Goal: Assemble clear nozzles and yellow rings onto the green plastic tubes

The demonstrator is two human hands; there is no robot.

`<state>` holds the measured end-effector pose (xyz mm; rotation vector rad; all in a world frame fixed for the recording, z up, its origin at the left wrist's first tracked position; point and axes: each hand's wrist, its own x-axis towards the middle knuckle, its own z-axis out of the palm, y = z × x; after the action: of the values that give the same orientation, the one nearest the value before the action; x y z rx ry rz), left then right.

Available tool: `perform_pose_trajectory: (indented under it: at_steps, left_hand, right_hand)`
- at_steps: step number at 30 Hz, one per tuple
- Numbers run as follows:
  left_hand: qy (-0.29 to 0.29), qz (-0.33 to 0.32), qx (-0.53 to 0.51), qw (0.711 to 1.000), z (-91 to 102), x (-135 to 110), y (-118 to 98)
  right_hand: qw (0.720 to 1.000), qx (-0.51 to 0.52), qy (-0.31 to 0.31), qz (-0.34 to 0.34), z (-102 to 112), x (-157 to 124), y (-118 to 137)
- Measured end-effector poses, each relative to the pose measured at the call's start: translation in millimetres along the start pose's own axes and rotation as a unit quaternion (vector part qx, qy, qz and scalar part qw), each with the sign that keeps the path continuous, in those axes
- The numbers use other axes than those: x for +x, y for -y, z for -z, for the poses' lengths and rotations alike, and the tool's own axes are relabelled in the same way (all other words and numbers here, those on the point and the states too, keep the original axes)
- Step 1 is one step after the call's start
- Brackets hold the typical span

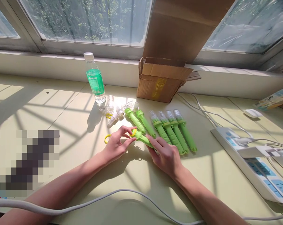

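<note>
My right hand [163,153] is closed around a green plastic handle [144,139], its threaded end turned to the left. Thumb and fingers of my left hand [119,142] pinch a yellow ring [133,133] at that threaded end. Just beyond lie two more green handles [134,120] without clear covers. To their right, several green light sticks [173,131] with clear caps lie side by side. Clear plastic caps [106,109] and small white parts [116,115] are heaped behind my left hand. Another yellow ring [107,138] rests beside that hand.
A bottle with a green label [95,81] stands behind the caps. Against the window ledge sits an open cardboard box [162,82]. A power strip [251,168] with plugs and cables is at the right. One grey cable [122,190] crosses in front, near my forearms.
</note>
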<state>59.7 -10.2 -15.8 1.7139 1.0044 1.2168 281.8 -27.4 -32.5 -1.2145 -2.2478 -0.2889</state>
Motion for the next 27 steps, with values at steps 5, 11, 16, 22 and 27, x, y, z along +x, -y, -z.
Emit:
perform_pose_trajectory:
  at_steps: [5,11,16,22,27]
  left_hand:
    - [0.028,-0.019,-0.008,0.999,4.4,3,-2]
    - [0.071,-0.049,-0.001,0.996,7.7,5,-4]
    - [0.041,-0.08,0.012,0.996,6.3,1,0]
    - [0.019,-0.112,0.031,0.993,6.3,0,2]
    - [0.001,-0.161,0.083,0.983,6.7,1,7]
  right_hand:
    - [0.999,0.036,0.007,-0.011,1,-1,0]
    - [0.991,0.121,0.022,-0.045,3,-1,0]
    - [0.984,0.167,0.042,-0.055,5,0,1]
    - [0.977,0.195,0.048,-0.068,6,2,4]
    - [0.968,0.23,0.044,-0.094,8,2,8]
